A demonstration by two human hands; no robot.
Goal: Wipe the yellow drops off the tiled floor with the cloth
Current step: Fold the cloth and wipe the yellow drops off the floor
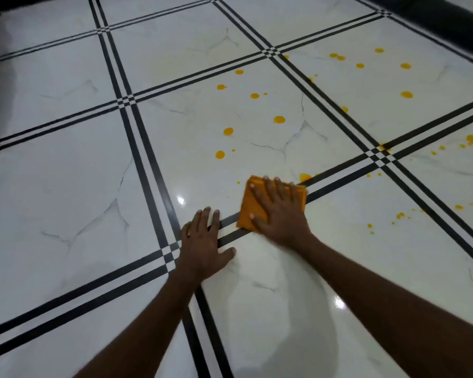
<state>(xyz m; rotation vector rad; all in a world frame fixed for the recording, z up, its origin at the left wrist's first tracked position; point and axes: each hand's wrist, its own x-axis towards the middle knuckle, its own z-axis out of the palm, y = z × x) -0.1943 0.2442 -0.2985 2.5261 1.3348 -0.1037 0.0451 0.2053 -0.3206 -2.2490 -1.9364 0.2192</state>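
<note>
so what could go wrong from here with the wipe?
Right hand presses the folded orange cloth flat; the drop just beyond its far edge could smear rather than lift. Cloth and drops are nearly the same colour, so saturation is hard to judge. Left hand braces on glossy tile and may slip.

orange cloth [247,211], yellow drops [279,119], black-striped white floor [66,186]

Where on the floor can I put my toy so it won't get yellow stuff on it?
Left of the left hand, the white tiles are bare. Near the forearms is bare too. Beyond and right of the cloth under the right hand, yellow drops crowd the floor.
</note>
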